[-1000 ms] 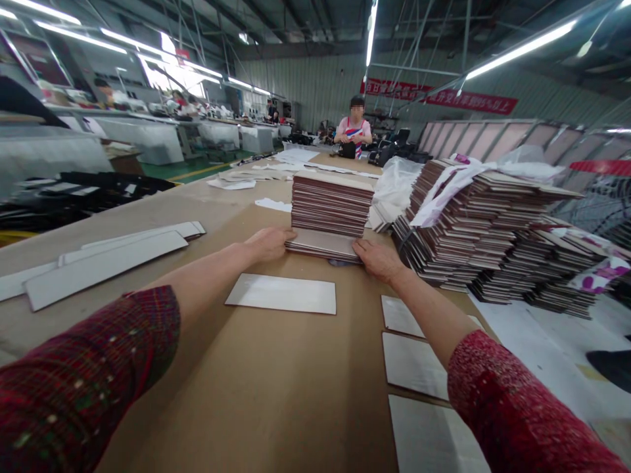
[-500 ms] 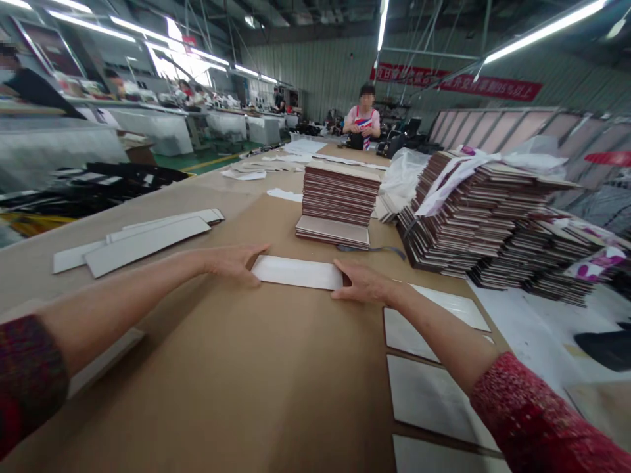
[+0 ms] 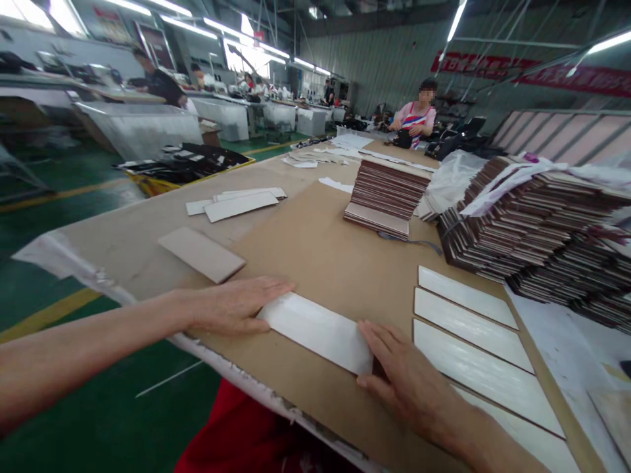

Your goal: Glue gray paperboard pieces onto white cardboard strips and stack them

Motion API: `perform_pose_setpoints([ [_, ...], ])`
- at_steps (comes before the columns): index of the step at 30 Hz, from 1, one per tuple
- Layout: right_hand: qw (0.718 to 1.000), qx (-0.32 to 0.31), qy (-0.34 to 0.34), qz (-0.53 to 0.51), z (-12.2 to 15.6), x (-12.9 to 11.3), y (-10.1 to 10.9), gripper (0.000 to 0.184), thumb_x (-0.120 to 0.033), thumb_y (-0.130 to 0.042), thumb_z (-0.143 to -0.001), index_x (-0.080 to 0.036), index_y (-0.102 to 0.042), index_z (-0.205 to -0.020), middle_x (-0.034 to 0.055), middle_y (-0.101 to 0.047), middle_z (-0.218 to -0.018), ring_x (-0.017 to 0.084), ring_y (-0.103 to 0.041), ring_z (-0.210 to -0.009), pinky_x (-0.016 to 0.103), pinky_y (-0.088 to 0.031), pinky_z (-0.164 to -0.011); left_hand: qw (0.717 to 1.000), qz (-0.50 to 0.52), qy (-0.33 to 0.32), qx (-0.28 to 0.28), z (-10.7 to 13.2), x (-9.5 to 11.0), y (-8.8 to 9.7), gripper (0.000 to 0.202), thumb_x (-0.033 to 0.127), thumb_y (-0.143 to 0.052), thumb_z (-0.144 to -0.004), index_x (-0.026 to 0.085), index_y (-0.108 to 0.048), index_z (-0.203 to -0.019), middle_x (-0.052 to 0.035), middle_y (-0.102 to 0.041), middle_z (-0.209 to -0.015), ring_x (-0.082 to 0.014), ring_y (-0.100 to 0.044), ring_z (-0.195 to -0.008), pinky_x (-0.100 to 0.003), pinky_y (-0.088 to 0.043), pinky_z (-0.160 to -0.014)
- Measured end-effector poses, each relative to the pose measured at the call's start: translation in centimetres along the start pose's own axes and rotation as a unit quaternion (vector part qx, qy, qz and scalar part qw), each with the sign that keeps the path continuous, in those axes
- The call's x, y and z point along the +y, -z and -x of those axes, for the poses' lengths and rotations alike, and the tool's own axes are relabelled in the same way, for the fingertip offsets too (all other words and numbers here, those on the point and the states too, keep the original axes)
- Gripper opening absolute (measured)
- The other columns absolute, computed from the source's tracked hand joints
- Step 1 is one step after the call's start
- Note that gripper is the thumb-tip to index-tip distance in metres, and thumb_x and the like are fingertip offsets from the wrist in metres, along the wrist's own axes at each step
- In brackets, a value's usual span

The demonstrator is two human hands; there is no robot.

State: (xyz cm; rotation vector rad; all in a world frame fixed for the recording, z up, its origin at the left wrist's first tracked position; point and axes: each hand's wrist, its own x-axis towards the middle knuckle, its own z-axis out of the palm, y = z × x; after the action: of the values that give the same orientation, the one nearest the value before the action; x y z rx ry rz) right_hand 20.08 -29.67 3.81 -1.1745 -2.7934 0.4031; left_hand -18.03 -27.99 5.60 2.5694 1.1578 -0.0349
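A white rectangular panel [image 3: 318, 332] lies on or just above the brown board covering the table, slanting down toward the right. My left hand [image 3: 234, 305] grips its left end, thumb along the near edge and fingers at the far side. At the opposite end my right hand [image 3: 401, 371] holds the panel between thumb and fingers. Just beyond my left hand rests a beige panel [image 3: 201, 253]. To the right, several glossy white panels [image 3: 473, 328] lie in a column, the nearest partly covered by my right forearm.
Ahead stands a stack of brown-edged panels [image 3: 389, 190]. A larger pile of such panels [image 3: 537, 217] rises at the right. Pale strips [image 3: 241, 203] lie at the far left of the table [image 3: 123, 230]. A co-worker [image 3: 417, 121] is at the table's far end.
The white panel, held in both hands, has come closer to me and now slants. My view has swung left, showing the table's near edge and the green floor.
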Motion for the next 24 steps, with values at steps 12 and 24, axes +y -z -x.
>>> perform_pose_setpoints([
  [12,0.974,0.193,0.082,0.090,5.4,-2.0,0.0,0.064,-0.031,-0.056,-0.095,-0.030,-0.038,-0.157,0.0065,-0.044,-0.158,0.034,-0.053,-0.136,0.054,-0.058,-0.102,0.976,-0.099,0.194,-0.002,6.6,-10.5,5.9,0.090,0.025,-0.072,-0.069,0.017,-0.040,-0.153,-0.0176,-0.045,-0.156,-0.0343,-0.040,-0.143,-0.046,-0.028,-0.120],
  [24,0.980,0.166,0.093,0.064,6.7,-2.8,0.4,0.061,-0.021,-0.051,-0.093,-0.036,-0.045,-0.153,0.0030,-0.045,-0.157,0.034,-0.056,-0.133,0.054,-0.062,-0.095,0.976,-0.058,0.200,-0.064,5.7,-13.0,6.3,0.082,0.015,-0.072,-0.059,0.022,-0.057,-0.139,-0.0096,-0.060,-0.144,-0.0284,-0.054,-0.131,-0.039,-0.038,-0.112],
])
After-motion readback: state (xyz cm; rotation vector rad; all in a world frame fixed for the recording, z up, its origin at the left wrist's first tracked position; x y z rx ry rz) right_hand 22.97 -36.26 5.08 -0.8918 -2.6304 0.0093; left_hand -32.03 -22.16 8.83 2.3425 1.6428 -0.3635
